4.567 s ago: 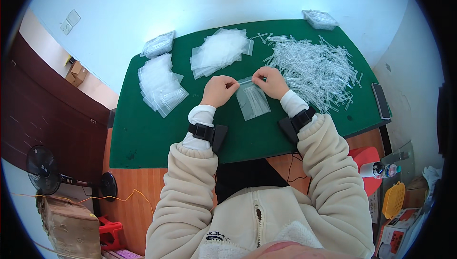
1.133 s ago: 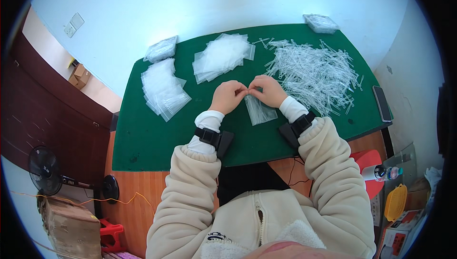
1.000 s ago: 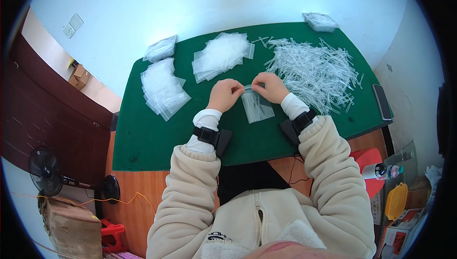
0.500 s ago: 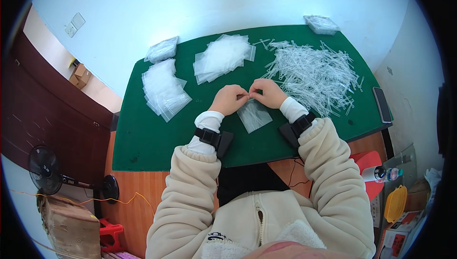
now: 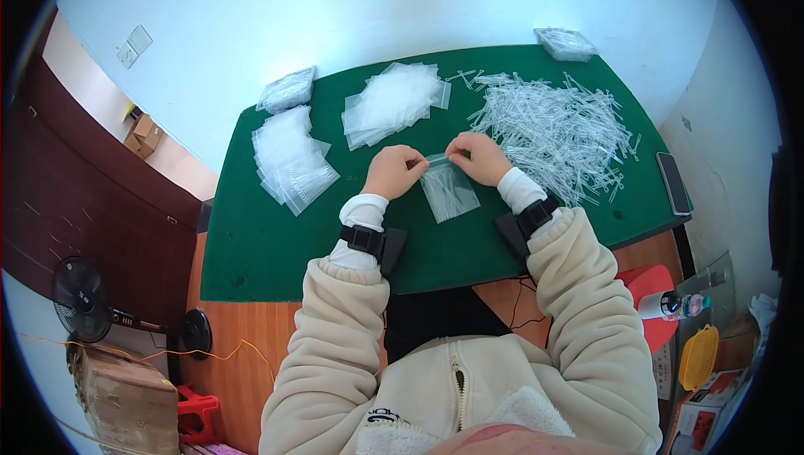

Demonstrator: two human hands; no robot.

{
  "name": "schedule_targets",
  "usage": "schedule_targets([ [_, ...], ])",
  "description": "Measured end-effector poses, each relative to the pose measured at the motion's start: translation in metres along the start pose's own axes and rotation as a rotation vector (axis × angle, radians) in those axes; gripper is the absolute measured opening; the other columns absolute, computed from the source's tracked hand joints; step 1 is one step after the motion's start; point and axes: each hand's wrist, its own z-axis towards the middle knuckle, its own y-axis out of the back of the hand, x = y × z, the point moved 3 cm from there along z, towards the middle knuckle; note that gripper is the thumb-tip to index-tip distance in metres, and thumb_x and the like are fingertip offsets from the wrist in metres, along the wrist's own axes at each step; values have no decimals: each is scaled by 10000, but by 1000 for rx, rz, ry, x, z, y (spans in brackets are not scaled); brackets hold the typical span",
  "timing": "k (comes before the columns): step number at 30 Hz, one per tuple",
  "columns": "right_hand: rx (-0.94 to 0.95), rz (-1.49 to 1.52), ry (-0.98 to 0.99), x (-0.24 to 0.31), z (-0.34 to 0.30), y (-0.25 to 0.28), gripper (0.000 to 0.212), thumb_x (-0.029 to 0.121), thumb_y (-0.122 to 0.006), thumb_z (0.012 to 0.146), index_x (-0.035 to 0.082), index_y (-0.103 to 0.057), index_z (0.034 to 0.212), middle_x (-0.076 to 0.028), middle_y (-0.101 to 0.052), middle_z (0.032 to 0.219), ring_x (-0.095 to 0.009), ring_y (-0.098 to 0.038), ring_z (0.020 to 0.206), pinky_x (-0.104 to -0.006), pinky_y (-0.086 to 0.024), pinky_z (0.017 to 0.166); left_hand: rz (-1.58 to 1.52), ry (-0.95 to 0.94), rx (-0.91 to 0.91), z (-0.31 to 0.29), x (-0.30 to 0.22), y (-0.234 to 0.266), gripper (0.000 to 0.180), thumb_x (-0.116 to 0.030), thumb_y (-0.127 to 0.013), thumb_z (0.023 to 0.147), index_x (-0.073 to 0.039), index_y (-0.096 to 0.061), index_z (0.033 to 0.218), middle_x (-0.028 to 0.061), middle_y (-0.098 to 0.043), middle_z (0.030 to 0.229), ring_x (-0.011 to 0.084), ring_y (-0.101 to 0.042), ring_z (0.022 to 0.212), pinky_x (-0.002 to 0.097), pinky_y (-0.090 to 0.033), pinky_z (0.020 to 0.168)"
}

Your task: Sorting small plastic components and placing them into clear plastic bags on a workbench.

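Observation:
A small clear zip bag (image 5: 450, 193) with several thin clear sticks inside is held by its top edge over the green table. My left hand (image 5: 395, 172) pinches the bag's upper left corner. At the upper right corner, my right hand (image 5: 479, 159) grips the same edge with thumb and finger. Close to my right hand lies a large heap of clear plastic sticks with looped ends (image 5: 553, 133). Beyond my hands is a spread stack of flat clear bags (image 5: 389, 103). Left of my left hand, more bags (image 5: 293, 158) overlap, the nearer ones with sticks inside.
Wrapped clear packs stand at the back left (image 5: 287, 89) and back right (image 5: 565, 44) of the green table (image 5: 260, 254). A dark phone (image 5: 672, 184) lies at its right edge. On the floor side are a black fan (image 5: 81, 298), a cardboard box (image 5: 126, 396) and a red stool (image 5: 198, 413).
My hands have moved apart along the bag's top edge, from its middle out to the corners. The upper strip of the bag now shows between them.

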Motion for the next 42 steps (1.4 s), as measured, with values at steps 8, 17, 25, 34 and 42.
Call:
schedule_targets([
  [8, 111, -8, 98, 5, -1, -8, 103, 145, -614, 747, 44, -603, 758, -99, -587, 744, -279, -568, 729, -365, -453, 655, 17, -116, 108, -2, -10, -11, 181, -200, -661, 746, -25, -660, 792, 91, -619, 706, 200, -580, 616, 295, -457, 593],
  [17, 38, 34, -76, -3, 0, 1, 110, 155, -613, 749, 46, -601, 751, -99, -587, 727, -264, -565, 692, -347, -448, 624, -33, -10, 88, -2, 1, 0, 172, -224, -637, 743, -57, -663, 769, 96, -625, 719, 238, -591, 649, 331, -462, 599],
  [25, 71, 86, 41, 0, 0, -9, 105, 146, -609, 752, 42, -599, 754, -97, -578, 714, -262, -562, 685, -344, -444, 618, 16, -190, 130, -2, -8, -11, 184, -200, -641, 761, -24, -655, 812, 98, -620, 712, 188, -589, 637, 297, -453, 600],
  [34, -224, -13, -62, -16, 1, 13, 90, 108, -582, 787, 21, -572, 803, -92, -565, 717, -207, -544, 661, -293, -431, 612, 23, -3, 51, 0, 7, 5, 195, -223, -638, 762, -31, -656, 797, 94, -620, 720, 207, -583, 643, 302, -459, 606],
  [42, -111, 120, -31, -4, 1, 1, 67, 85, -567, 794, 26, -562, 827, -100, -553, 713, -203, -533, 632, -298, -435, 597, -99, -112, -118, -2, -10, 1, 207, -218, -659, 768, -28, -644, 850, 87, -616, 755, 195, -586, 653, 278, -460, 627],
])
